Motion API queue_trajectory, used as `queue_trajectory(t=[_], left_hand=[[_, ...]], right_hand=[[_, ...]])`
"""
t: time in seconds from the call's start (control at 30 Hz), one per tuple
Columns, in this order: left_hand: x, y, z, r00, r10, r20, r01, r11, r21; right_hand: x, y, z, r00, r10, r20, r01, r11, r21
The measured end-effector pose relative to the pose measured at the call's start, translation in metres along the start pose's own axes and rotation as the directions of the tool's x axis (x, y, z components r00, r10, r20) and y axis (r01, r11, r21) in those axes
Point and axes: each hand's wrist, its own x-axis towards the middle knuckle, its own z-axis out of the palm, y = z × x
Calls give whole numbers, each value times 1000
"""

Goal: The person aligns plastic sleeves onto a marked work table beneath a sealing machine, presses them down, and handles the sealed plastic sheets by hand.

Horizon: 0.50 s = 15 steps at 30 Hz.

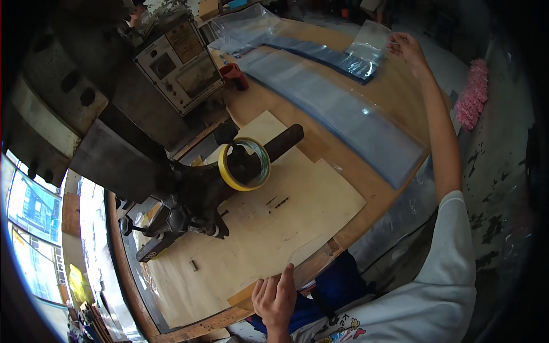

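At the far right, my right hand (407, 50) stretches over the table with fingertips closed on the edge of a clear plastic sheet (369, 39). That sheet's near end meets a stack of shiny bluish plastic sheets (326, 54). My left hand (275, 300) rests by the near edge of a pale work board (309, 200), its fingers curled. Beside its fingertip a faint curved clear edge shows; whether the fingers grip it is hard to make out. A roll of yellow tape (245, 164) hangs around the dark metal arm (286, 143) of a machine.
A long stack of clear plastic sheets (343, 120) crosses the brown table (389, 94). The machine's control box (180, 68) stands at left, near a red cup (234, 76). A pink bundle (473, 94) is beyond the table at right. Another person (136, 14) is at the back.
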Motion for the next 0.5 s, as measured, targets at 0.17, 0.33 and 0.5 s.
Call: queue_trajectory(t=[0.17,0.33,0.5], left_hand=[[2,-2,2,999,13,-39,-12,1000,18],[5,2,-2,1000,-8,18,8,999,34],[3,2,2,996,-91,-5,91,996,-20]], right_hand=[[77,98,-23,960,271,-72,-279,950,-142],[40,107,13,841,537,-65,-497,721,-482],[-12,58,12,997,-31,65,72,494,-866]])
